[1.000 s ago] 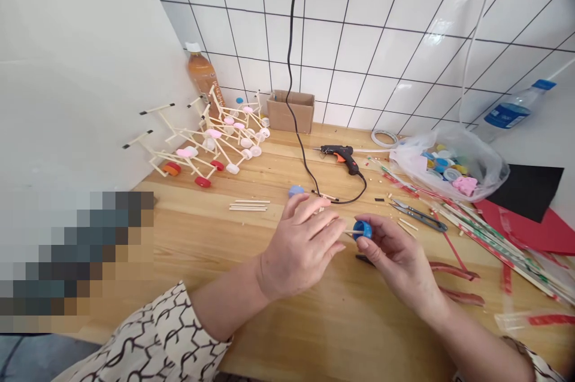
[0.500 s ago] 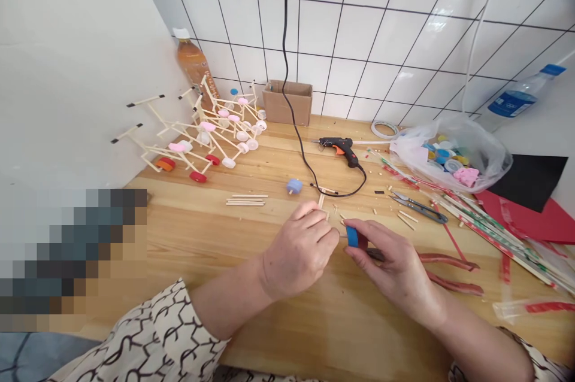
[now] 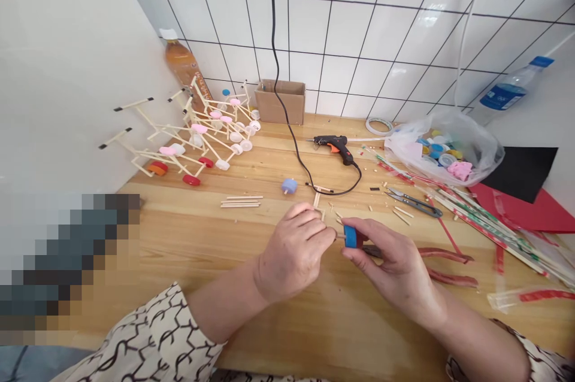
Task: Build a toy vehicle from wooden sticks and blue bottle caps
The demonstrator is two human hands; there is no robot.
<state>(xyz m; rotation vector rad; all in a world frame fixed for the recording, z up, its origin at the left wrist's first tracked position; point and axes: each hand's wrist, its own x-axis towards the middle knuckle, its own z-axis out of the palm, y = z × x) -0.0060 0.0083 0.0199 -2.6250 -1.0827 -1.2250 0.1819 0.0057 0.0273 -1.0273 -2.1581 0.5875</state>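
Observation:
My right hand (image 3: 398,262) pinches a blue bottle cap (image 3: 350,237) between thumb and fingers; a reddish part shows on the cap's far side. From the cap a short thin stick (image 3: 340,236) runs into my left hand (image 3: 296,247), whose fingers are closed on it. A small frame of pale sticks (image 3: 318,197) with a dark-tipped crossbar rises just beyond my left knuckles; whether my fingers hold it is hidden. Behind my right hand lie red-handled pliers (image 3: 449,256), partly covered by it. A light-blue cap wheel (image 3: 288,185) rests farther back on the table.
At the left stand several stick cars (image 3: 197,130) with cap wheels. A glue gun (image 3: 335,145) with a black cord, snips (image 3: 415,202), loose sticks (image 3: 241,202), a bag of caps (image 3: 449,148), a cardboard box (image 3: 282,102) and two bottles (image 3: 186,67) surround the work.
The whole view has shifted slightly, so things appear a little farther left. My hands keep the same hold, and a bit more of the stick shows between my left hand and the cap.

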